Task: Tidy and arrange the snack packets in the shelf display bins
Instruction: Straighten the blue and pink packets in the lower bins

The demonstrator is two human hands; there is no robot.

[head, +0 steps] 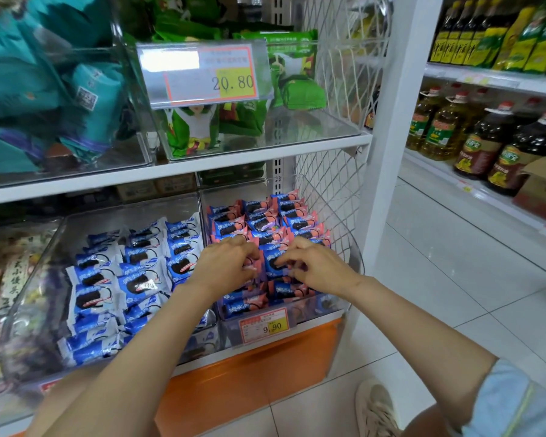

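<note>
Pink-and-blue cookie packets (267, 223) stand in rows in the clear bin (352, 257) at the right of the lower shelf. Both hands are inside this bin over its front rows. My left hand (226, 266) has its fingers curled onto a pink packet (255, 264). My right hand (316, 263) pinches the edge of the blue-faced packet (273, 261) between the hands. The neighbouring bin (29, 279) to the left holds blue-and-white cookie packets (130, 272), lying less evenly.
Clear bins on the upper shelf hold green packets (290, 77) and teal packets (44, 89), with a 20.80 price tag (208, 74). A 9.90 tag (264, 324) hangs on the pink bin. Oil bottles (486, 140) fill the shelves at right. White tiled floor (438, 279) lies beyond.
</note>
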